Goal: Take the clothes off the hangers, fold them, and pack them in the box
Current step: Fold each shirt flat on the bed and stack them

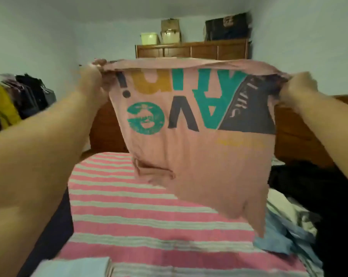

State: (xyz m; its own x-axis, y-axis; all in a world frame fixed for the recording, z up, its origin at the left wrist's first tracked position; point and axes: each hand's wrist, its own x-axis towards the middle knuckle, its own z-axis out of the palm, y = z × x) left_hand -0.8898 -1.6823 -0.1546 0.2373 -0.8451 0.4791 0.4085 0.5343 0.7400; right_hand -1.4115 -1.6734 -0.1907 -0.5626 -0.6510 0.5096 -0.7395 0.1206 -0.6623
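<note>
The pink shirt (199, 156), light and limp, hangs mid-frame over the bed (129, 206), both hands' fingers (98, 63) pinching its upper corners, the sensible hold.

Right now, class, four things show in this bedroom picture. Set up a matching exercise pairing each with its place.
Things:
1. pink T-shirt
2. striped sheet
3. cardboard box
4. hanging clothes

Places:
A. far left
B. on top of the wardrobe
C. held up by both hands
D. spread on the bed

Pairs: 1-C, 2-D, 3-B, 4-A
</note>
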